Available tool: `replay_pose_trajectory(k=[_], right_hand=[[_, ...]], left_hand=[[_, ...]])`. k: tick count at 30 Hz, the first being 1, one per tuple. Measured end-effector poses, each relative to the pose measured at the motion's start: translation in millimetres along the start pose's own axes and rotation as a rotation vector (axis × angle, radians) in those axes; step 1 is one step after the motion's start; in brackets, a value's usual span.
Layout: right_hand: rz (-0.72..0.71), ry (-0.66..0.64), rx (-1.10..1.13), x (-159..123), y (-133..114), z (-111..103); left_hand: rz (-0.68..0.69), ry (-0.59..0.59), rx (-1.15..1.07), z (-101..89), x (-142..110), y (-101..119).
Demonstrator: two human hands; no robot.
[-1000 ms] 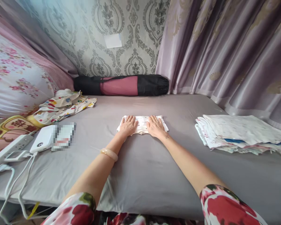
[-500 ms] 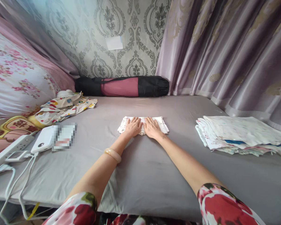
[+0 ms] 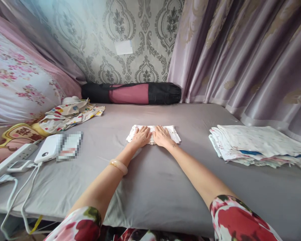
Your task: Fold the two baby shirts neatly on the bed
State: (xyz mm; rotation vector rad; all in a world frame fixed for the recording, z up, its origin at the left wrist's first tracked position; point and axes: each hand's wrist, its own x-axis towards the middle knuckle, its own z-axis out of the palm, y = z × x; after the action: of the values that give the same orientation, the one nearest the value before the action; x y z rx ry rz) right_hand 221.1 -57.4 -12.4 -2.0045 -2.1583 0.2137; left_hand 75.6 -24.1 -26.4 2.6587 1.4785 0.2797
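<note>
A small folded white cloth with a faint print (image 3: pixel 175 133) lies on the grey sheet (image 3: pixel 155 180) in front of me. My left hand (image 3: pixel 141 136) rests flat on its left half, fingers stretched out and pointing away from me. On the right half, my right hand (image 3: pixel 162 136) lies flat in the same way. The thumbs nearly meet at the cloth's middle. Neither hand grips the cloth; the palms cover much of it.
Folded cloths (image 3: pixel 261 140) are stacked at the right. At the left are a power strip (image 3: pixel 17 160), a white power bank (image 3: pixel 48 147) with cables, and a rumpled patterned cloth (image 3: pixel 67 115). A black and pink rolled bag (image 3: pixel 130 93) lies along the wall.
Both hands stay flat on the folded cloth, with hardly any movement. The whole view has shifted very slightly.
</note>
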Motion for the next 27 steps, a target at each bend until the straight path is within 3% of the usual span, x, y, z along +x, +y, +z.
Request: replay_pose_trajectory(k=[4, 11, 19, 27], right_hand=[[-0.043, 0.036, 0.030, 7, -15, 1], [-0.029, 0.083, 0.002, 6, -27, 17], [-0.015, 0.031, -0.020, 8, -27, 11], [-0.087, 0.041, -0.030, 17, -60, 14]], left_hand=[[-0.029, 0.059, 0.043, -8.3, -14, -21], [-0.085, 0.051, -0.027, -10.0, -36, -62], [-0.088, 0.187, -0.134, -2.1, -36, -73], [-0.120, 0.333, -0.215, 4.6, -35, -81]])
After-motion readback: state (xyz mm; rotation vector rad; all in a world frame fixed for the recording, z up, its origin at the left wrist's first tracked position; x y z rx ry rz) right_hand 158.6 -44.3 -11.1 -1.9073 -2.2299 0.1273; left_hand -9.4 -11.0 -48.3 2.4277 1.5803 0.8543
